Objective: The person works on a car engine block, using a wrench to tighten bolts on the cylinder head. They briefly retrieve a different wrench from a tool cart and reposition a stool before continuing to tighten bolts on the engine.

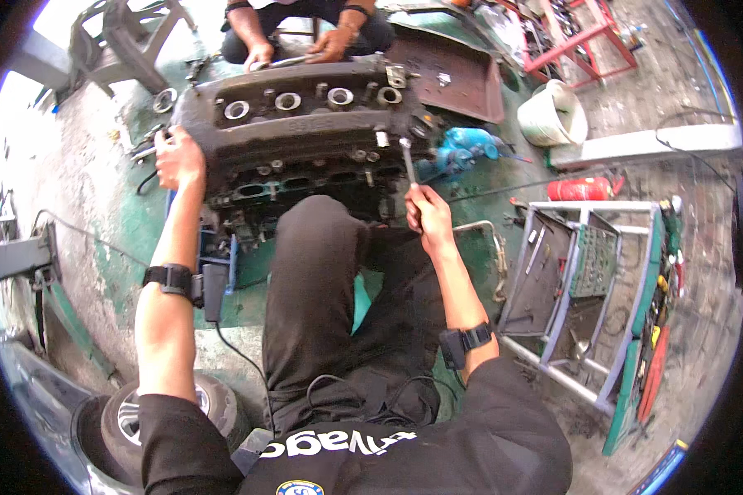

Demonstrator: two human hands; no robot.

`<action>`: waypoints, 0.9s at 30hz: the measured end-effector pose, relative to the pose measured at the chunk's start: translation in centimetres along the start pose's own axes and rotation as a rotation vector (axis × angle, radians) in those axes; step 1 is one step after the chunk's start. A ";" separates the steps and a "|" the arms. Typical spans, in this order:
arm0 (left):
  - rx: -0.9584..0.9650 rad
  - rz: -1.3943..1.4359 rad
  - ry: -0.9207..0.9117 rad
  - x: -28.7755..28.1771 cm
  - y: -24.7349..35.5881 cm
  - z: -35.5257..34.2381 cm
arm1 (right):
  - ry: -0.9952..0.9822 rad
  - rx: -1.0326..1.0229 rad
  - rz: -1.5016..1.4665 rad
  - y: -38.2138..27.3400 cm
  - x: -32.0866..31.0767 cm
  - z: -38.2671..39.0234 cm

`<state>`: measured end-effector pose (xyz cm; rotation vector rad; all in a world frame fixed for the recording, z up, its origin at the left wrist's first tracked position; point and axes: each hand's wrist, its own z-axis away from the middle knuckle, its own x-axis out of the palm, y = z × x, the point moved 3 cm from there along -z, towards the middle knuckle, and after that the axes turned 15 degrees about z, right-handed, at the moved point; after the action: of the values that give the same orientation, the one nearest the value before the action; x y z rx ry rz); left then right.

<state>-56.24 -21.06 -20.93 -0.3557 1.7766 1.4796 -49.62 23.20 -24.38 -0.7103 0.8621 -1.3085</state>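
A dark engine (264, 132) with a row of round openings along its cover stands in front of my knees. My left hand (180, 161) is closed around the near left corner of the engine. My right hand (428, 214) grips the handle of a wrench (412, 167). The wrench's far end is at the right end of the engine cover, next to a small pale fitting (381, 139). Whether it sits on a bolt there is too small to tell. Across the engine, a co-worker's two hands (328, 44) hold a metallic tool (293, 61) over its far edge.
A brown tray (470, 97) lies behind the engine's right end, near a whitish bucket (537, 117). Blue tool-like items (468, 147) rest beside the engine. At right are a red fire extinguisher (580, 190) and a metal-framed tool rack (518, 297). A wheel (124, 421) lies at lower left.
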 end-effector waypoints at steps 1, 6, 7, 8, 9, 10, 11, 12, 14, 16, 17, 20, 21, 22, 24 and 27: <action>0.002 -0.003 0.000 -0.1 0.0 0.1 | -0.041 0.040 -0.100 0.8 0.7 0.3; 0.055 0.075 0.045 -0.2 0.1 0.3 | 0.044 0.068 -0.142 3.9 3.4 0.8; 0.058 0.074 0.055 -0.2 0.1 0.2 | 0.073 0.100 -0.167 4.3 3.8 0.7; 0.057 0.073 0.060 -0.2 0.0 0.3 | 0.082 0.099 -0.162 4.6 4.3 0.7; 0.056 0.066 0.052 -0.2 0.0 0.3 | 0.063 0.071 -0.159 4.7 4.8 0.5; 0.061 0.059 0.051 -0.3 0.1 0.3 | 0.067 0.079 -0.148 4.8 5.1 0.4; 0.063 0.040 0.062 -0.4 0.1 0.2 | 0.078 0.091 -0.137 4.9 5.3 0.4; 0.065 0.022 0.064 -0.5 0.1 0.2 | 0.087 0.095 -0.133 5.0 5.4 0.3; 0.038 0.027 0.018 -0.3 0.2 0.3 | 0.133 0.040 -0.115 4.9 5.6 -0.1; 0.050 0.063 0.039 -0.3 0.3 0.4 | 0.179 0.003 -0.084 4.9 5.5 -0.5; 0.043 0.069 0.031 -0.3 0.3 0.4 | 0.186 -0.012 -0.072 5.0 5.6 -0.7; 0.038 0.088 0.011 -0.5 0.3 0.5 | 0.185 -0.029 -0.058 5.4 6.0 -0.8; 0.033 0.092 0.004 -0.4 0.3 0.5 | 0.189 -0.049 -0.049 5.5 6.2 -0.8; 0.031 0.083 0.009 -0.5 0.3 0.5 | 0.174 -0.020 -0.079 5.8 6.4 -0.8; 0.023 0.074 0.005 -0.4 0.2 0.4 | 0.193 -0.022 -0.054 6.2 6.7 -0.5; 0.024 0.082 0.006 -0.4 0.2 0.4 | 0.195 -0.010 -0.094 6.6 7.2 -0.4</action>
<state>-55.96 -20.76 -20.58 -0.2777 1.8313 1.5142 -46.29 17.03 -31.13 -0.6449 1.0027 -1.4764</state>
